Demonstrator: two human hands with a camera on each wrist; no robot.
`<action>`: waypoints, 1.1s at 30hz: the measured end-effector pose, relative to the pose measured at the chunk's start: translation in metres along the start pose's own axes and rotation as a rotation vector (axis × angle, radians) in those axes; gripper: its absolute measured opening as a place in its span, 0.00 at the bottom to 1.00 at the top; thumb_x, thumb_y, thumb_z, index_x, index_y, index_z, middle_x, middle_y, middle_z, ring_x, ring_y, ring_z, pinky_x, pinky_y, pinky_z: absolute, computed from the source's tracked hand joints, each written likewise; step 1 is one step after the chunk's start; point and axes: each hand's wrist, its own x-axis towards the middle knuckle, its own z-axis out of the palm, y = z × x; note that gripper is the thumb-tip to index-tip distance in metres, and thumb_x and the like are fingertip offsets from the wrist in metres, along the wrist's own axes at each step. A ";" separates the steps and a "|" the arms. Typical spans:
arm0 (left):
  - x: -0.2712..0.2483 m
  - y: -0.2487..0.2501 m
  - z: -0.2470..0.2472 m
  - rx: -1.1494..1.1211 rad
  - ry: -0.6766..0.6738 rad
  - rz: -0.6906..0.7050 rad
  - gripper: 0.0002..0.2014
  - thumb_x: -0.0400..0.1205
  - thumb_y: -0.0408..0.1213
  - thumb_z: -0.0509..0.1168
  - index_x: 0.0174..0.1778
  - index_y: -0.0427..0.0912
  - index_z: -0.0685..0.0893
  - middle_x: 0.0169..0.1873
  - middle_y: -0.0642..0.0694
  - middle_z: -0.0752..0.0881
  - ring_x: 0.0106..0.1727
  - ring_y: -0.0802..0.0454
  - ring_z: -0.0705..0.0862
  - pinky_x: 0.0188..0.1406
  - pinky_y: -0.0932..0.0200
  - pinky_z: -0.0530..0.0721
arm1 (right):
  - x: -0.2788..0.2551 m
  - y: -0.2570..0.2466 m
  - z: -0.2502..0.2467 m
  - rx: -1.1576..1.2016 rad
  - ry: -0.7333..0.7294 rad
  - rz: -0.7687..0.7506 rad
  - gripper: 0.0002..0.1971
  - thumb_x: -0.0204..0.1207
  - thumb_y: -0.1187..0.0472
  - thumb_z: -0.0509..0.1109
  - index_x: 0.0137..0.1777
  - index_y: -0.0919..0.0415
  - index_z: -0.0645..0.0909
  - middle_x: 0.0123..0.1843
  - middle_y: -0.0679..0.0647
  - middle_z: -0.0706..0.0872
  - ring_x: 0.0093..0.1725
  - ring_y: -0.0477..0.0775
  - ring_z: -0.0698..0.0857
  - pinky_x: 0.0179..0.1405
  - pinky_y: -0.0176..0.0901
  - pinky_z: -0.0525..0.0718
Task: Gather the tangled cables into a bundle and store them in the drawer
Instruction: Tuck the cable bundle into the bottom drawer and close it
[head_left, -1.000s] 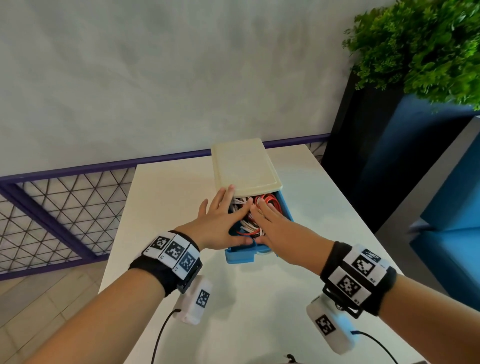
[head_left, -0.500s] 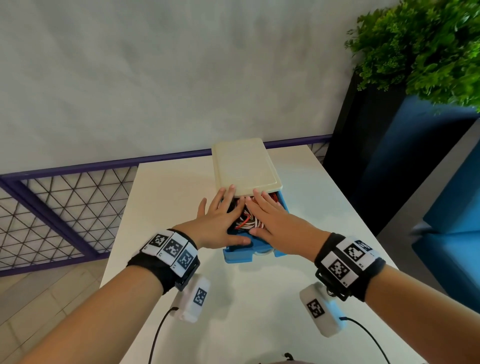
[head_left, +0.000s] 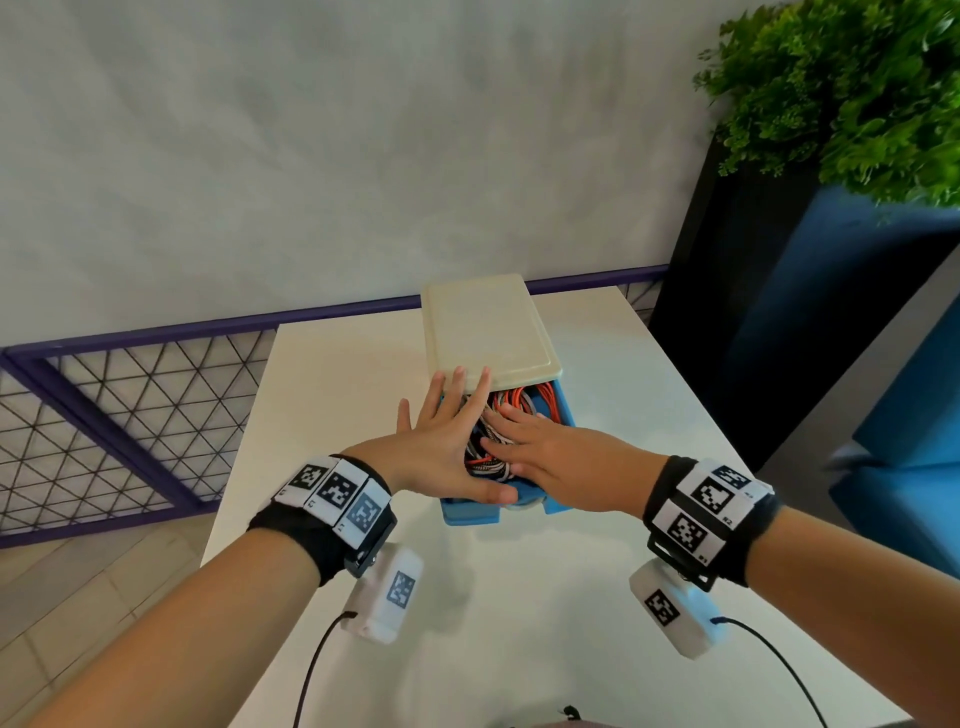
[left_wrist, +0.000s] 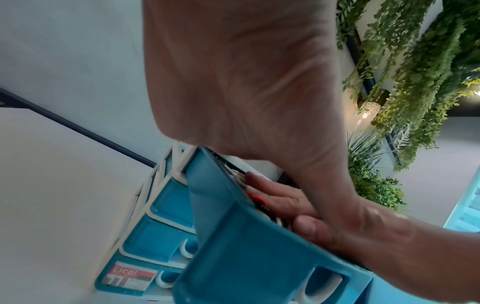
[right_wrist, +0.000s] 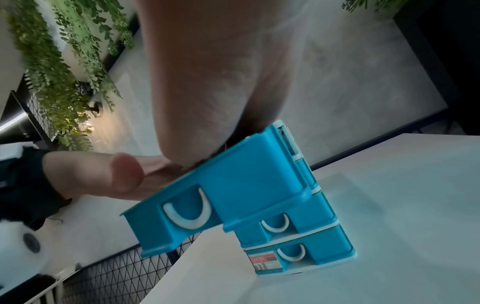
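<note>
A tangle of orange, white and black cables (head_left: 537, 400) fills the pulled-out top drawer (head_left: 470, 514) of a small blue drawer unit with a cream top (head_left: 483, 327). My left hand (head_left: 444, 431) lies flat over the drawer's left side. Its straight fingers reach the cream top's edge and its thumb runs along the drawer front. My right hand (head_left: 548, 449) presses flat on the cables from the right, fingers pointing left. In the left wrist view the drawer wall (left_wrist: 233, 236) shows, with a bit of orange cable (left_wrist: 255, 198). The right wrist view shows the drawer front (right_wrist: 233, 185) jutting out.
The unit stands on a white table (head_left: 519, 649), with two shut lower drawers (right_wrist: 298, 224) beneath the open one. A purple mesh railing (head_left: 130, 405) runs behind and to the left. A dark planter with green foliage (head_left: 841, 104) stands at the right.
My right hand has drawn back toward me and turned its fingers left, uncovering the orange cables at the drawer's back. My left hand has stayed flat on the drawer's left side.
</note>
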 end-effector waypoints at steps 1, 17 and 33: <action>0.000 0.001 0.001 -0.009 0.002 0.001 0.69 0.57 0.77 0.68 0.71 0.62 0.16 0.75 0.52 0.18 0.73 0.52 0.14 0.76 0.31 0.29 | 0.002 0.001 0.001 0.012 0.002 0.001 0.25 0.90 0.58 0.51 0.86 0.56 0.55 0.89 0.54 0.46 0.86 0.54 0.39 0.85 0.53 0.47; 0.003 -0.003 0.007 0.061 0.380 -0.023 0.59 0.55 0.76 0.67 0.80 0.54 0.55 0.77 0.59 0.57 0.79 0.53 0.53 0.78 0.38 0.49 | 0.004 0.000 -0.006 -0.048 0.062 0.015 0.25 0.90 0.53 0.46 0.85 0.58 0.60 0.89 0.56 0.48 0.86 0.53 0.37 0.83 0.48 0.43; 0.010 -0.004 -0.009 0.079 0.455 -0.012 0.46 0.56 0.74 0.70 0.67 0.54 0.76 0.58 0.58 0.75 0.59 0.52 0.73 0.64 0.50 0.66 | 0.053 0.019 -0.027 0.171 0.181 0.411 0.55 0.68 0.27 0.66 0.86 0.53 0.45 0.88 0.60 0.44 0.87 0.58 0.40 0.81 0.67 0.39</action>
